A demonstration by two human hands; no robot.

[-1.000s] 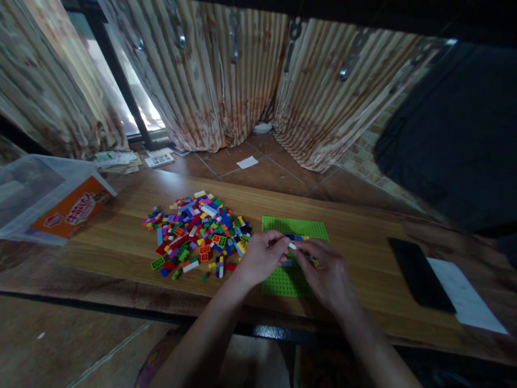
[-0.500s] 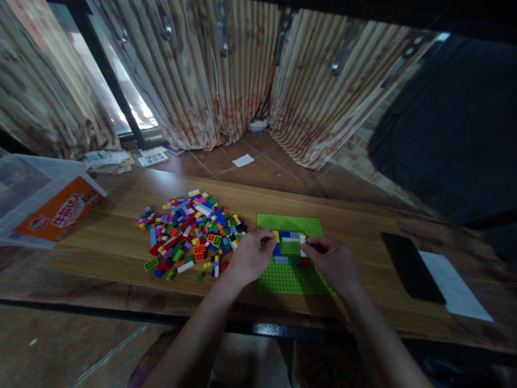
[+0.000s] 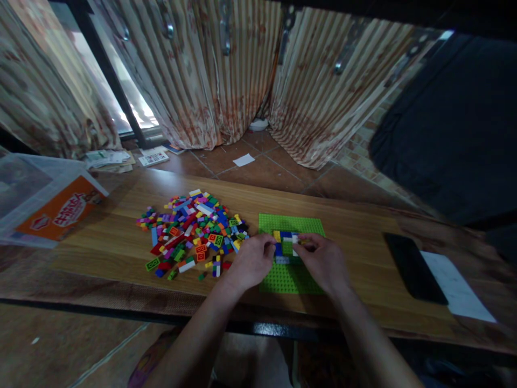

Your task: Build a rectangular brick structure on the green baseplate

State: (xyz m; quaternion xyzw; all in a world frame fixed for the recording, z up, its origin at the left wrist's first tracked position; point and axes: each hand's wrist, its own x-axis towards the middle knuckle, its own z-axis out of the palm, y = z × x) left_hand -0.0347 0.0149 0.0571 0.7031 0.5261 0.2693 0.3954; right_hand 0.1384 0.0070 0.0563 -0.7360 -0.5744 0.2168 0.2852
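Note:
A green baseplate [image 3: 291,283] lies on the table with a low rectangle of toy bricks on it. Yellow and blue bricks [image 3: 278,249] form its left side, and a pale blue brick [image 3: 283,260] lies along the near side. My right hand [image 3: 327,264] pinches a white brick [image 3: 295,250] over the right part of the rectangle, hiding much of that side. At the left edge of the rectangle is my left hand [image 3: 251,261], its thumb and forefinger closed together; anything between them is hidden.
Left of the baseplate spreads a pile of loose coloured bricks [image 3: 189,226]. A clear plastic box [image 3: 36,172] with an orange label stands at the table's left end. To the right lie a black phone-like slab [image 3: 414,267] and a white sheet of paper [image 3: 464,291].
My right hand has shifted left with the white brick, from the right side of the rectangle towards its middle. My left hand has stayed almost in place.

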